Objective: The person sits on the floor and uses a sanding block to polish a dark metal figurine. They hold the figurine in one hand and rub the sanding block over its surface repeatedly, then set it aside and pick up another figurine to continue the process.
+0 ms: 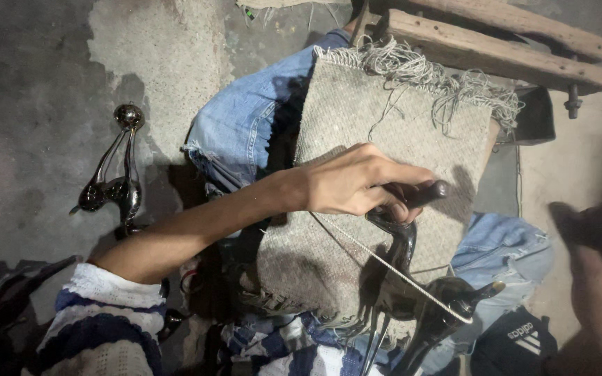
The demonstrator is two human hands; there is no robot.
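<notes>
Left hand (360, 182), arm extended from seven o'clock, wrist bent, clenched around the dark glossy figurine (412, 278) lying on burlap cloth (357, 125); right hand (597, 278) blurred at four o'clock, grip indeterminate.

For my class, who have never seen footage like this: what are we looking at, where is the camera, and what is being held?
The camera sits on a person's head and looks down at their lap. A coarse woven cloth with frayed edges covers their jeans. The left hand grips the top of a dark, glossy curved figure resting on the cloth; a thin cord runs across it. The right hand is a blur at the edge, so what it holds cannot be told. Similar shiny pieces lie on the concrete floor.
</notes>
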